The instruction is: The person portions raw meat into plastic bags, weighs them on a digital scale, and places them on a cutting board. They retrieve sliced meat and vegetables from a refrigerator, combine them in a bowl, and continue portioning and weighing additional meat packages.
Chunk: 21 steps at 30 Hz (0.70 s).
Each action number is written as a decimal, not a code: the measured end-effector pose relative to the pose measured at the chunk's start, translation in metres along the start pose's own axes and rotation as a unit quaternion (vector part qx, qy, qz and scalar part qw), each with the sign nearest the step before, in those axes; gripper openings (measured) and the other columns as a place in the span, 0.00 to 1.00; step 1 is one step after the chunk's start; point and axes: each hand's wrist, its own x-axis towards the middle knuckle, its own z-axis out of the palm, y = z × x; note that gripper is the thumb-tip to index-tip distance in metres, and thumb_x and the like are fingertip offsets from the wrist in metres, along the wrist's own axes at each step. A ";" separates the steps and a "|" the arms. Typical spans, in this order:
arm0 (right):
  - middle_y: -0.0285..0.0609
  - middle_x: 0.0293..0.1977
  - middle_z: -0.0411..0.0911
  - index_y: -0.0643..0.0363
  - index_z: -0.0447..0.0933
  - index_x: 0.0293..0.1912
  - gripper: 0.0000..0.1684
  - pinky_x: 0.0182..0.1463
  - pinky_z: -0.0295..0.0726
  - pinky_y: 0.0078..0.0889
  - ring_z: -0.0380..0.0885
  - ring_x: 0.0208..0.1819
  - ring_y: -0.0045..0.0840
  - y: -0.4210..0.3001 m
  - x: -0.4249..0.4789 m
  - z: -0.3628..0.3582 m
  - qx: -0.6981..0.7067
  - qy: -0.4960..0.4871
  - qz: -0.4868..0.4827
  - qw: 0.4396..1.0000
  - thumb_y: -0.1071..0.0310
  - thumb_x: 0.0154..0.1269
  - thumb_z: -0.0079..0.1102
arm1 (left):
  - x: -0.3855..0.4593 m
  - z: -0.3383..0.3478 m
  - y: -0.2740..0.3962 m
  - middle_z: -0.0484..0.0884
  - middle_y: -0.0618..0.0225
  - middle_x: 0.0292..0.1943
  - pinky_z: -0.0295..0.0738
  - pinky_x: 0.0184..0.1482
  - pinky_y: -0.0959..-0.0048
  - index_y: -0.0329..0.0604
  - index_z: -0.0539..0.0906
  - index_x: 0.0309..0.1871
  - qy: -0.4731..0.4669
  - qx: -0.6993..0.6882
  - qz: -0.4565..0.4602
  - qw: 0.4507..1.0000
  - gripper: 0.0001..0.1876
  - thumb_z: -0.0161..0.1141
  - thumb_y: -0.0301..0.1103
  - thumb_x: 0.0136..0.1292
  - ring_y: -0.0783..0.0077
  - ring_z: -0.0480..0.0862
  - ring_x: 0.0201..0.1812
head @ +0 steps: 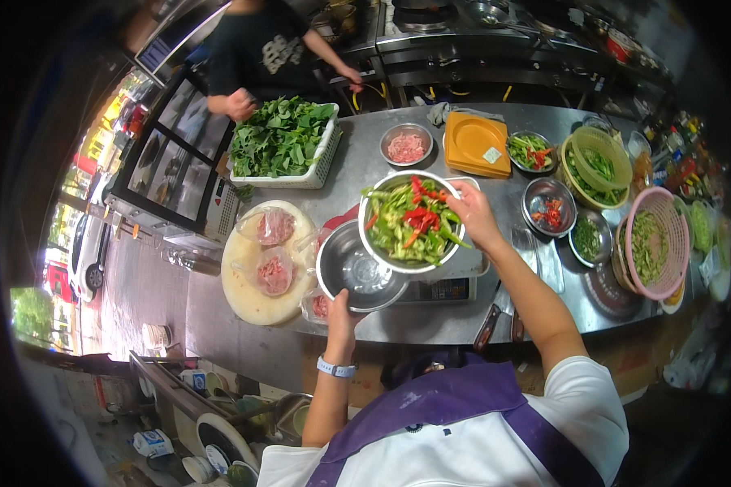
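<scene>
My left hand (342,313) grips the near rim of an empty steel bowl (356,271), fingers mostly hidden under it. My right hand (472,213) holds the right rim of a second steel bowl full of cut green peppers with red pepper pieces (415,222). This full bowl is raised and overlaps the right part of the empty one in view. Beneath them, a digital scale (441,291) is partly covered. Left of the bowls, a round cutting board (234,292) carries plastic bags of pink meat (274,272).
A white basket of leafy greens (323,164) stands at the back left, a person (262,55) behind it. Orange containers (476,145), a bowl of meat strips (407,146) and a pink colander (676,243) stand around. Knives (488,325) lie near the front edge.
</scene>
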 end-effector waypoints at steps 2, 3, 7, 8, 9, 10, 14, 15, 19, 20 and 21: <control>0.38 0.38 0.76 0.66 0.69 0.48 0.12 0.43 0.73 0.17 0.74 0.39 0.15 -0.005 0.023 -0.008 0.008 0.014 -0.019 1.000 0.77 0.64 0.47 | 0.002 -0.009 -0.002 0.72 0.56 0.53 0.77 0.47 0.54 0.39 0.62 0.59 0.004 -0.045 0.013 0.999 0.22 0.44 0.41 0.66 0.57 0.78 0.50; 0.37 0.38 0.76 0.66 0.70 0.47 0.12 0.45 0.71 0.17 0.73 0.40 0.15 -0.003 0.036 -0.013 0.006 0.014 -0.033 0.999 0.78 0.63 0.47 | 0.005 -0.014 -0.004 0.73 0.55 0.52 0.77 0.48 0.54 0.37 0.63 0.59 0.000 -0.062 0.017 0.998 0.22 0.43 0.41 0.66 0.57 0.78 0.50; 0.37 0.37 0.76 0.67 0.71 0.45 0.11 0.46 0.70 0.19 0.73 0.41 0.15 0.022 0.093 -0.025 -0.092 0.047 -0.054 0.993 0.78 0.62 0.48 | 0.016 -0.033 -0.012 0.75 0.54 0.50 0.77 0.47 0.59 0.35 0.65 0.57 0.050 -0.115 0.011 0.992 0.22 0.41 0.39 0.64 0.58 0.79 0.49; 0.38 0.37 0.76 0.67 0.71 0.45 0.11 0.46 0.70 0.19 0.73 0.41 0.16 0.033 0.110 -0.028 -0.107 0.049 -0.054 0.992 0.77 0.62 0.49 | 0.020 -0.038 -0.009 0.74 0.57 0.49 0.78 0.41 0.57 0.38 0.64 0.56 0.028 -0.151 0.016 0.988 0.20 0.42 0.35 0.62 0.57 0.79 0.47; 0.39 0.37 0.76 0.66 0.70 0.47 0.13 0.46 0.70 0.19 0.73 0.41 0.17 0.039 0.120 -0.019 -0.086 0.053 -0.039 0.994 0.77 0.62 0.49 | 0.023 -0.042 -0.007 0.74 0.57 0.48 0.78 0.40 0.58 0.38 0.64 0.56 0.047 -0.160 0.012 0.986 0.20 0.43 0.35 0.62 0.57 0.79 0.46; 0.40 0.38 0.76 0.66 0.69 0.47 0.12 0.47 0.70 0.19 0.73 0.41 0.17 0.047 0.130 -0.012 -0.079 0.058 -0.034 0.995 0.77 0.62 0.49 | 0.026 -0.043 -0.002 0.75 0.56 0.48 0.78 0.39 0.58 0.38 0.64 0.55 0.063 -0.168 0.009 0.984 0.19 0.43 0.34 0.62 0.57 0.80 0.45; 0.41 0.39 0.76 0.65 0.66 0.48 0.13 0.46 0.72 0.21 0.74 0.41 0.19 0.119 0.172 0.000 -0.101 0.088 -0.063 0.989 0.76 0.63 0.47 | 0.037 -0.046 0.022 0.73 0.57 0.49 0.77 0.44 0.59 0.39 0.65 0.54 0.071 -0.159 0.005 0.985 0.18 0.44 0.33 0.62 0.59 0.79 0.46; 0.41 0.42 0.75 0.64 0.67 0.46 0.11 0.50 0.70 0.22 0.74 0.43 0.21 0.138 0.183 0.001 -0.128 0.109 -0.053 0.984 0.77 0.62 0.47 | 0.040 -0.048 0.024 0.72 0.59 0.51 0.76 0.48 0.60 0.40 0.65 0.55 0.078 -0.161 -0.003 0.984 0.18 0.44 0.33 0.62 0.61 0.77 0.49; 0.38 0.36 0.75 0.61 0.71 0.43 0.11 0.43 0.71 0.23 0.74 0.37 0.20 0.165 0.215 0.026 -0.200 0.128 -0.038 0.971 0.77 0.57 0.50 | 0.048 -0.076 0.021 0.71 0.60 0.51 0.76 0.50 0.61 0.41 0.63 0.57 0.102 -0.116 -0.007 0.988 0.20 0.46 0.31 0.60 0.62 0.76 0.50; 0.38 0.36 0.75 0.61 0.71 0.43 0.12 0.43 0.71 0.23 0.74 0.38 0.20 0.167 0.222 0.027 -0.180 0.124 0.002 0.976 0.77 0.57 0.50 | 0.051 -0.083 0.012 0.71 0.60 0.51 0.76 0.49 0.61 0.42 0.63 0.58 0.103 -0.118 0.000 0.988 0.22 0.46 0.30 0.59 0.62 0.76 0.50; 0.38 0.36 0.75 0.60 0.71 0.43 0.12 0.44 0.71 0.22 0.74 0.38 0.21 0.162 0.217 0.039 -0.157 0.122 0.049 0.979 0.77 0.57 0.51 | 0.050 -0.090 0.009 0.71 0.61 0.51 0.76 0.49 0.62 0.43 0.62 0.60 0.108 -0.115 0.002 0.987 0.23 0.47 0.30 0.59 0.63 0.76 0.50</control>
